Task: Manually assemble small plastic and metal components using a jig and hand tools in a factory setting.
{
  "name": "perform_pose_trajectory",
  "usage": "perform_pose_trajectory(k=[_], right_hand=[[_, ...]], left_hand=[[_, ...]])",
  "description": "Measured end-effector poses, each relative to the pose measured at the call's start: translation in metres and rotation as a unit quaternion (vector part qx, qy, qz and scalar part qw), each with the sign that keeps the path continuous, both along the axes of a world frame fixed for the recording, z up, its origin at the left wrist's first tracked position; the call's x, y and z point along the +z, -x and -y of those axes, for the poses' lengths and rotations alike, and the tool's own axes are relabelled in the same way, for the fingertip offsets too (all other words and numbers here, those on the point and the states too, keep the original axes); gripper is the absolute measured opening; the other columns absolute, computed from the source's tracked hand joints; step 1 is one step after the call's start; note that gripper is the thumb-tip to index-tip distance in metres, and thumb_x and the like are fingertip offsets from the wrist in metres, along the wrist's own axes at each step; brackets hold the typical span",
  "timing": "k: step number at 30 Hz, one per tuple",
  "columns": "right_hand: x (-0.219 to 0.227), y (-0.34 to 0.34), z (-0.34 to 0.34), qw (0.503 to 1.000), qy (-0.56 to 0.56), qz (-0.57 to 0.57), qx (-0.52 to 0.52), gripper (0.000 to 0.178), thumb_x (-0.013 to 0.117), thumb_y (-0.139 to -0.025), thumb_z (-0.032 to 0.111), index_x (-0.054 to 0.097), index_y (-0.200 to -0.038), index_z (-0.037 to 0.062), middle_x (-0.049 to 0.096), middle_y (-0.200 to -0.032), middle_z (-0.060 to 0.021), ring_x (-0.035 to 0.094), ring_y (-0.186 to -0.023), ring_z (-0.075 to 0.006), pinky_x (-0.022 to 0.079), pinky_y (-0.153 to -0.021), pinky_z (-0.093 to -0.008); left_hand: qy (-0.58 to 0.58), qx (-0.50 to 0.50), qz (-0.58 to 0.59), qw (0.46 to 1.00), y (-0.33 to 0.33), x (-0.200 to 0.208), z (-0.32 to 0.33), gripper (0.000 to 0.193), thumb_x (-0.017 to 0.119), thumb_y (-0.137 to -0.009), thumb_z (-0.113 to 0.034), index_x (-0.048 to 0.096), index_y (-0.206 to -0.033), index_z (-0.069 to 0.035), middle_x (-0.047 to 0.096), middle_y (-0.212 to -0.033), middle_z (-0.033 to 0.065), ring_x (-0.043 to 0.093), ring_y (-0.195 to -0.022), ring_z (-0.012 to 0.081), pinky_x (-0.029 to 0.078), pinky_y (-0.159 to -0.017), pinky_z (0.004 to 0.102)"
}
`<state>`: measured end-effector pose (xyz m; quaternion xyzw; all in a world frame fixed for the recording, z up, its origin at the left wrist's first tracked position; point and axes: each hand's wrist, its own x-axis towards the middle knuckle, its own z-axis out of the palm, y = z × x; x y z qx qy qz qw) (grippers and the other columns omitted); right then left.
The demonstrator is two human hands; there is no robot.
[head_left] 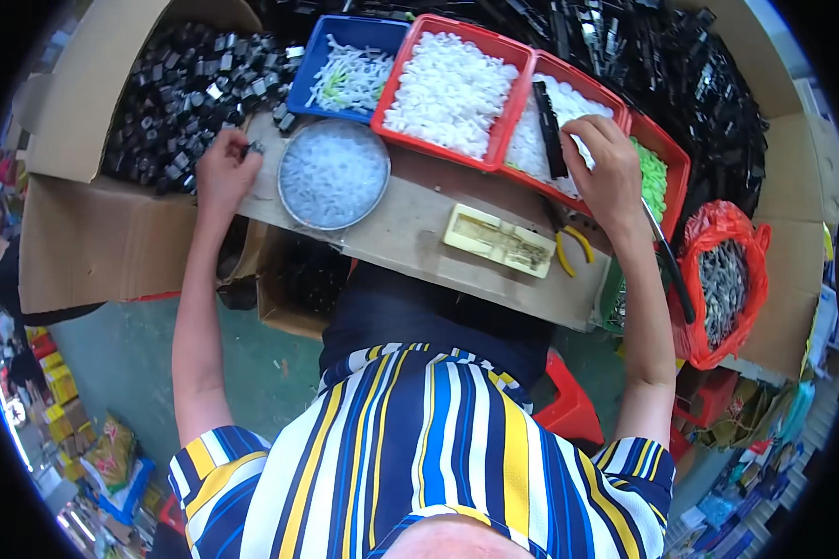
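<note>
My left hand (226, 175) is at the edge of a heap of small black shiny block-shaped parts (172, 102). Its fingers are pinched on a small dark shiny part (255, 147). Over the red bins on the right, my right hand (608, 170) grips a long black strip (549, 130) between thumb and fingers, the strip standing nearly lengthwise away from me. Beneath it lies a red bin (583, 79) of small white pieces. Between my hands stands a round metal bowl (334, 174) of translucent pieces.
A blue bin (300, 84), another red bin (379, 116) of white pieces and a bin of green pieces (651, 177) line the back. Nearer lie a cream tray (499, 240) and yellow-handled pliers (573, 250). A red bag (688, 326) of metal parts sits right; black strips (615, 56) pile behind.
</note>
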<state>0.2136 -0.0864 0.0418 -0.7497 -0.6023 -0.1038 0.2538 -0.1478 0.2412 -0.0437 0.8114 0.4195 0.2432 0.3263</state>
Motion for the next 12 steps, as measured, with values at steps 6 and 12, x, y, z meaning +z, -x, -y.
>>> perform_pose_trajectory(k=[6,12], right_hand=[[-0.012,-0.004,-0.012,0.992,0.071,-0.041,-0.094,0.029,0.079,-0.079,0.02,0.062,-0.093,0.0012,0.064,-0.081,-0.0127,0.064,-0.078,-0.0277,0.05,-0.068,-0.0392],[-0.013,-0.005,-0.013,0.985,0.048,-0.118,-0.113,0.02,0.071,-0.077,0.011,0.06,-0.09,-0.0001,0.066,-0.087,-0.0174,0.066,-0.08,-0.0338,0.051,-0.07,-0.0433]], left_hand=[[0.218,0.034,0.174,0.96,-0.004,0.025,0.015,0.016,0.058,-0.091,-0.003,0.062,-0.107,0.0,0.065,-0.084,0.0047,0.063,-0.066,0.0101,0.05,-0.06,0.02],[0.319,0.035,0.286,0.903,0.002,0.033,0.007,0.029,0.063,-0.094,-0.011,0.061,-0.12,0.001,0.07,-0.094,0.0092,0.07,-0.082,0.016,0.055,-0.073,0.0224]])
